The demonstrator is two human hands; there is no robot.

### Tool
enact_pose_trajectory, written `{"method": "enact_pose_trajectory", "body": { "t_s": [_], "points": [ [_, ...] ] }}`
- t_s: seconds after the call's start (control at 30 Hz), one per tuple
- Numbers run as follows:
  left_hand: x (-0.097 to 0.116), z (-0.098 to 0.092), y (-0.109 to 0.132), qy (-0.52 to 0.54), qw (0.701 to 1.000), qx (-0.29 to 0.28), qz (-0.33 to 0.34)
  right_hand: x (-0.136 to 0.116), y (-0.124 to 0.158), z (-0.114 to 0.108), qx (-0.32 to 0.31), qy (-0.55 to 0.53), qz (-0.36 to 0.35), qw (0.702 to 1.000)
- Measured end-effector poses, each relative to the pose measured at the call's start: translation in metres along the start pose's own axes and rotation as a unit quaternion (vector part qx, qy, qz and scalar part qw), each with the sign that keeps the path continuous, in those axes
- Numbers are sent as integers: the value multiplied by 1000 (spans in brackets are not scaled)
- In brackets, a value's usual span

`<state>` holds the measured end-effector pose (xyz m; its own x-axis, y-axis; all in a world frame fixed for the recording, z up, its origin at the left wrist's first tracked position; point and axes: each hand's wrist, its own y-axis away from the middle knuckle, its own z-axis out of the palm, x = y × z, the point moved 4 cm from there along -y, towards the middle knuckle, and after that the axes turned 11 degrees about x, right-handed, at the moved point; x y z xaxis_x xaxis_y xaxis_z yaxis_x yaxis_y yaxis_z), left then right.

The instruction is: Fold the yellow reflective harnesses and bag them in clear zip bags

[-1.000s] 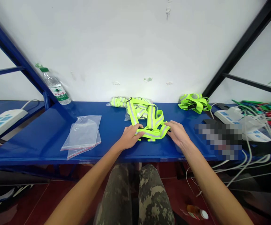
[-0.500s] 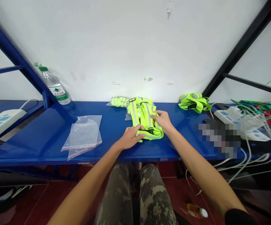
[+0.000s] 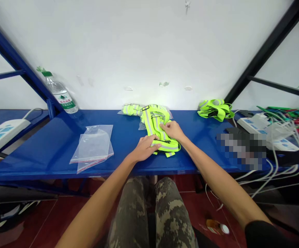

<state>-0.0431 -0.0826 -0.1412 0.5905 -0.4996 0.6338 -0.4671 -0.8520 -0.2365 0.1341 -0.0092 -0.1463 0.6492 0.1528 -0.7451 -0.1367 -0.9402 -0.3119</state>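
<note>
A neon-yellow reflective vest (image 3: 165, 146) made of straps with grey stripes and black buckles lies partly folded on the blue table (image 3: 129, 165). My left hand (image 3: 146, 148) grips its near left edge, thumb on top of the strap. At the strap's upper right, my right hand (image 3: 173, 131) pinches the fabric between thumb and fingers. Behind the vest, against the wall, lies a bagged bundle of similar straps (image 3: 131, 109). Two or so clear zip bags (image 3: 94, 144) lie flat to the left of my left hand.
Another folded bundle of yellow straps (image 3: 215, 109) sits at the back right. A water bottle (image 3: 63, 96) leans at the back left. Power strips (image 3: 3, 134) and tangled white cables (image 3: 276, 162) lie at the sides. On the floor rests an orange-coloured bottle (image 3: 216, 227).
My right hand has shifted slightly left over the straps. The front strap lies flatter under my left hand, and a strap end now shows at the near edge.
</note>
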Motion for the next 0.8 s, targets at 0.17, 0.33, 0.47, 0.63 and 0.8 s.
{"method": "enact_pose_trajectory", "body": {
  "t_s": [0.17, 0.33, 0.47, 0.63, 0.8],
  "points": [
    [-6, 3, 1, -14, 1000, 27, -6, 6, 25, -17, -194, -206, 55, 957],
    [-5, 6, 2, -36, 998, 45, 6, 15, 62, -43, -270, -189, 32, 944],
    [0, 7, 2, -59, 996, 68, 18, 18, 78, -38, -269, -99, -31, 958],
    [-2, 8, 1, -46, 994, 99, 14, 14, 81, -22, -99, -47, -152, 982],
    [-3, 6, 3, -84, 981, 167, 55, -5, 88, -24, 70, 41, -249, 965]
  ]
}}
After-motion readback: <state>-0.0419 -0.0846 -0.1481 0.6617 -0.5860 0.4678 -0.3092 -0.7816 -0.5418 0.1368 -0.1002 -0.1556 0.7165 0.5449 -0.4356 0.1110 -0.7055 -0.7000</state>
